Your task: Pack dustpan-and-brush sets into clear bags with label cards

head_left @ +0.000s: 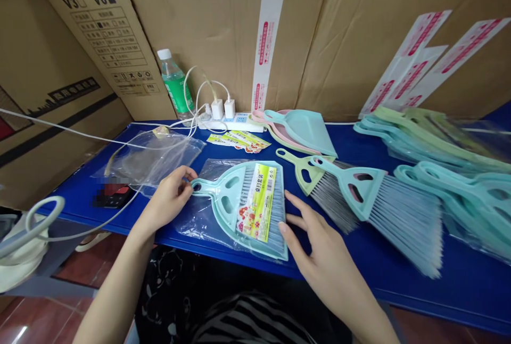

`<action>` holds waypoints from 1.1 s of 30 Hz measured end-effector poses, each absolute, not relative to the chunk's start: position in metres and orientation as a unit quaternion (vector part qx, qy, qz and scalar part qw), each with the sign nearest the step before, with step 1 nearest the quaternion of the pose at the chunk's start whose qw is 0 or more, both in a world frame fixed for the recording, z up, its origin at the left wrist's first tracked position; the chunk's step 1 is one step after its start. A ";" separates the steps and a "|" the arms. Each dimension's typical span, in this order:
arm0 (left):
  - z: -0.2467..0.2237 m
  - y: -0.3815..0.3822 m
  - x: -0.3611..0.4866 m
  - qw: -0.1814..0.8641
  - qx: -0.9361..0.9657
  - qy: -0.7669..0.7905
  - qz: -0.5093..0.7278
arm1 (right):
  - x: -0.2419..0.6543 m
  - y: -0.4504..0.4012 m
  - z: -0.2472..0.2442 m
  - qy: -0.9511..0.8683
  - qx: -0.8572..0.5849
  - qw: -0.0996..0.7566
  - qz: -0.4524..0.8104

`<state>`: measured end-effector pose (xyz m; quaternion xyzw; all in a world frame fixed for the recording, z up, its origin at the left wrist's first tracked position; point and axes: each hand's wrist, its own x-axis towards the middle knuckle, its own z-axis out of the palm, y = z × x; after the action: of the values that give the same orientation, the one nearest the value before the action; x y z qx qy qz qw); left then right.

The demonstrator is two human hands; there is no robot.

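Dustpan-and-brush set (239, 200), pale turquoise, printed card (259, 203) on top, lies over clear plastic bag (195, 224) on blue worktop (383, 273), center of frame. Left hand (171, 195) fingers pinch handle (206, 188) end; right hand (315, 243) fingers spread at the pan's wide edge (284, 237), firm contact unclear. Step in hand looks like lining up the set; next move calls for keeping brush (248, 176), card and pan together.
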<state>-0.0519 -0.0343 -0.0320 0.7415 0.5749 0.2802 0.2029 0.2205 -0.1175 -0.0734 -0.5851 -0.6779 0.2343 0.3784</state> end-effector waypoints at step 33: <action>-0.035 -0.041 -0.052 0.145 0.731 0.598 0.297 | 0.212 -0.109 -0.072 -0.799 -0.527 0.288 0.022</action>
<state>-0.0522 -0.0411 -0.0347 0.7306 0.5976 0.2969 0.1447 0.2117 -0.1087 -0.0717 -0.5273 -0.7992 0.0216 0.2876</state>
